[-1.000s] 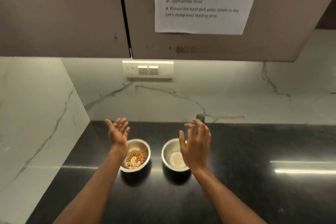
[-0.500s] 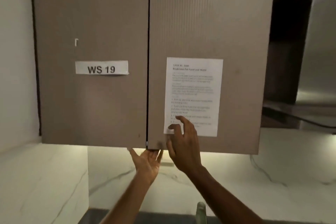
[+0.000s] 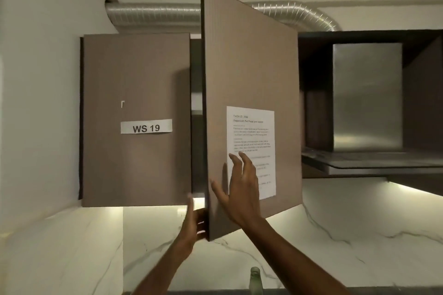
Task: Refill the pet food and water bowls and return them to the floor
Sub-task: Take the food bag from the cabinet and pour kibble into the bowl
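Observation:
The right cabinet door (image 3: 251, 67) of the wall cupboard stands partly swung out, with a printed task sheet (image 3: 251, 136) taped on its front. My left hand (image 3: 193, 220) grips the door's lower left corner from below and behind. My right hand (image 3: 239, 189) lies flat against the door's front, fingers spread over the sheet's lower part. The left cabinet door (image 3: 134, 79), labelled WS 19, is closed. A dark gap (image 3: 196, 108) shows the cupboard's inside, contents hidden. The bowls are out of view.
The top of a green glass bottle (image 3: 255, 278) rises at the bottom edge, between my forearms. A silver duct (image 3: 153, 15) runs above the cupboard. A steel range hood (image 3: 366, 96) hangs at the right. Marble backsplash (image 3: 335, 235) lies below.
My view has risen from the counter and bowls to the cupboard. The right door, closed half a second ago, has swung outward with my left hand on its lower corner.

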`<state>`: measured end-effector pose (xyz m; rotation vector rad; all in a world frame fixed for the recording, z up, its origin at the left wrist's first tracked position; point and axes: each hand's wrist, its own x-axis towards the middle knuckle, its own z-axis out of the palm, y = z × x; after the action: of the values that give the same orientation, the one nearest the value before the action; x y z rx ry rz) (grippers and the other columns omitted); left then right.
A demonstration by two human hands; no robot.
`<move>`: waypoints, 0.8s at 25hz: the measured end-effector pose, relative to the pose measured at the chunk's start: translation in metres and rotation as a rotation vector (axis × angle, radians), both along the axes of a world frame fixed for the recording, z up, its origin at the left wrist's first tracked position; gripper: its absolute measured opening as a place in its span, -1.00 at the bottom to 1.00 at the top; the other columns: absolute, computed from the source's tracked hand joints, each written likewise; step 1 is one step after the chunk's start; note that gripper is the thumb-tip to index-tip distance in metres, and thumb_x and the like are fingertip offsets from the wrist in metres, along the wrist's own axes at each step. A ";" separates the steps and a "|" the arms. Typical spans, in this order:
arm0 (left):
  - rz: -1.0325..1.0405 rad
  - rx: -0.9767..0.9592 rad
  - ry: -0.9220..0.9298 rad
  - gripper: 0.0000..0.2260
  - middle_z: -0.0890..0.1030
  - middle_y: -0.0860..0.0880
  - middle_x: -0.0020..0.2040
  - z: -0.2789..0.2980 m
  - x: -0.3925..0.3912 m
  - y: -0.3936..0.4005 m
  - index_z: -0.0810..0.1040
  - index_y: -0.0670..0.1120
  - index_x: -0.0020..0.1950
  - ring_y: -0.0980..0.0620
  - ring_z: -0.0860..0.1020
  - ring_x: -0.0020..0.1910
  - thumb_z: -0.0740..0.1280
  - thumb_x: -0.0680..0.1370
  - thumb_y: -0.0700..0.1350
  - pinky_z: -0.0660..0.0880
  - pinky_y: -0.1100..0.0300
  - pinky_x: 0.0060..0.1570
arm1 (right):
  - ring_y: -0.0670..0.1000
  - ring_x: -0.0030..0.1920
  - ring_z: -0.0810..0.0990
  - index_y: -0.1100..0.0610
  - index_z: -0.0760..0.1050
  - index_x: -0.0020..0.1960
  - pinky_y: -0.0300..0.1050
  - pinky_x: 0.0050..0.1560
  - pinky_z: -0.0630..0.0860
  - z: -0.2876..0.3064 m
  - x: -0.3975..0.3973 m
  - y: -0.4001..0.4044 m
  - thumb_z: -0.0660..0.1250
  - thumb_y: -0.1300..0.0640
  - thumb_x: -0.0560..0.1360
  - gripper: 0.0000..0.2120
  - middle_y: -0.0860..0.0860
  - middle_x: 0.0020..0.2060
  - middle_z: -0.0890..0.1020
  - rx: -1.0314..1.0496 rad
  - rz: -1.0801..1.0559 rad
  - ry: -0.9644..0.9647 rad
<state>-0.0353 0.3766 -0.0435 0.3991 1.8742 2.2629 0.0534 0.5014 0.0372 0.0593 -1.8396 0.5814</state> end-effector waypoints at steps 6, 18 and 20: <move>-0.084 -0.041 0.620 -0.37 0.60 0.04 0.46 0.190 0.116 0.036 0.56 0.20 0.39 0.25 0.69 0.23 0.18 0.50 0.55 0.54 -0.10 0.40 | 0.15 0.60 0.39 -0.01 0.16 0.69 0.21 0.55 0.47 0.018 0.092 -0.009 0.47 -0.11 0.55 -0.17 0.07 0.66 0.30 -0.023 -0.080 0.038; -0.011 -0.718 1.311 -0.09 -0.20 -0.12 0.77 0.262 0.212 0.149 -0.19 -0.03 0.75 -0.21 -0.10 0.75 0.22 0.63 0.37 0.13 -0.27 0.64 | 0.14 0.44 0.53 0.11 0.03 0.72 0.11 0.33 0.65 0.034 0.180 0.069 0.48 0.19 0.56 -0.11 0.15 0.55 0.41 -0.234 -0.346 0.069; -0.034 -0.673 1.448 -0.21 0.03 -0.05 0.74 0.257 0.205 0.152 -0.02 0.08 0.75 -0.15 0.10 0.71 0.17 0.64 0.37 0.30 -0.26 0.57 | 0.18 0.48 0.48 0.11 -0.04 0.75 0.14 0.40 0.59 0.034 0.186 0.087 0.51 0.06 0.55 -0.02 0.17 0.58 0.35 -0.280 -0.430 0.068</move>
<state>0.1701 0.5283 0.2139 2.2329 2.8346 0.9872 0.2399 0.5883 0.0712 -0.4863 -1.6226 0.5175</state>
